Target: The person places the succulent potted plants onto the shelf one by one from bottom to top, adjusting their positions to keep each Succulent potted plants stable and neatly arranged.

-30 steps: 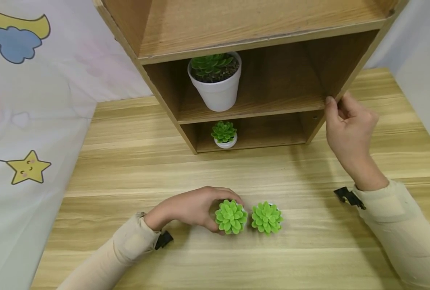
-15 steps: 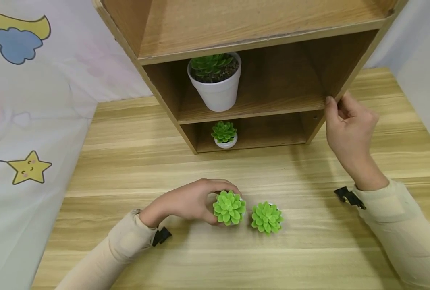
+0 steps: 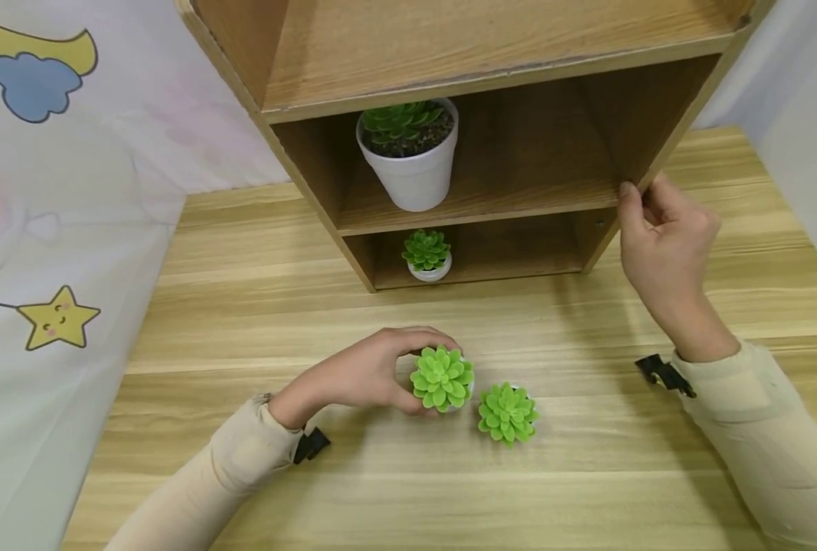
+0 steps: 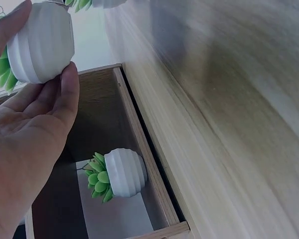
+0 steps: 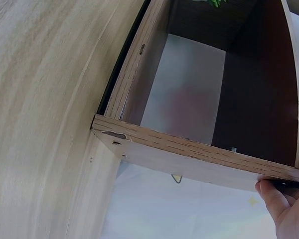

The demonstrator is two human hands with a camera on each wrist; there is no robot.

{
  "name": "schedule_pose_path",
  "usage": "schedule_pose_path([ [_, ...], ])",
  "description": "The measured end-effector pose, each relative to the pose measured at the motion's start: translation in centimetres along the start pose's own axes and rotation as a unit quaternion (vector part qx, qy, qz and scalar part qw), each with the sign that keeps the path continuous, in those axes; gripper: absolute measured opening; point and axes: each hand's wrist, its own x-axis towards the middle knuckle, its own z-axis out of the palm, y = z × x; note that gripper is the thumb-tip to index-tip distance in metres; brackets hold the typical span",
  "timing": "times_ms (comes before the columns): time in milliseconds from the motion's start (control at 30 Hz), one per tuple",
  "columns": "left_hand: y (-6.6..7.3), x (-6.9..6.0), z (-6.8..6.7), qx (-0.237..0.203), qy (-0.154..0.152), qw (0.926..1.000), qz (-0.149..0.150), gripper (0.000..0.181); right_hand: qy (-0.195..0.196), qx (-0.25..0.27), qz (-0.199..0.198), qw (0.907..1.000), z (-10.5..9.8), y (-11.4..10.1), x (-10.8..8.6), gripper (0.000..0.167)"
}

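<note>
Two plants (image 3: 416, 185) sit in shelf (image 3: 504, 46) | left hand (image 3: 374, 373) curls round third plant (image 3: 442, 379), not in | fourth plant (image 3: 508, 414) out, just beside hand | right hand (image 3: 666, 249) pinches shelf

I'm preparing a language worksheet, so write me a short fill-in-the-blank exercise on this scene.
The left hand holds a small succulent whose pot is coloured ____.
The right hand grips a wooden shelf unit, in which ____ potted succulents stand.
Of the head view's three shelves, the largest succulent stands on the ____ one.

Missing words: white; two; middle.
</note>
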Motion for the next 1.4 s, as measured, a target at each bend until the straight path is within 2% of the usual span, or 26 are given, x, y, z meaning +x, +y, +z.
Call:
schedule_pose_path([
  [267, 0.4, 0.1, -0.2, 0.011, 0.03, 0.9995, -0.01, 0.062, 0.001, -0.006, -0.003, 1.0, 0.0, 0.0, 0.0, 0.018],
  [533, 0.7, 0.5, -0.3, 0.01, 0.063, 0.9979, -0.005, 0.062, 0.001, -0.005, 0.0, 1.0, 0.0, -0.1, 0.0, 0.019],
  [733, 1.1, 0.8, -0.5, 0.009, 0.09, 0.9957, -0.023, 0.065, -0.001, -0.009, -0.013, 0.9999, 0.0, 0.0, 0.1, 0.02],
  [867, 1.3, 1.2, -0.6, 0.01, 0.104, 0.9942, -0.024, 0.068, -0.002, -0.005, -0.012, 0.9999, 0.0, -0.1, 0.1, 0.021],
  [1200, 1.9, 2.0, -0.5, -0.003, 0.16, 0.9866, -0.034, 0.066, -0.004, 0.003, -0.005, 1.0, 0.0, -0.1, 0.0, 0.02],
  [1400, 2.3, 2.4, -0.5, -0.004, 0.192, 0.9799, -0.054, 0.072, -0.002, -0.011, -0.013, 0.9999, 0.0, 0.0, 0.0, 0.022],
])
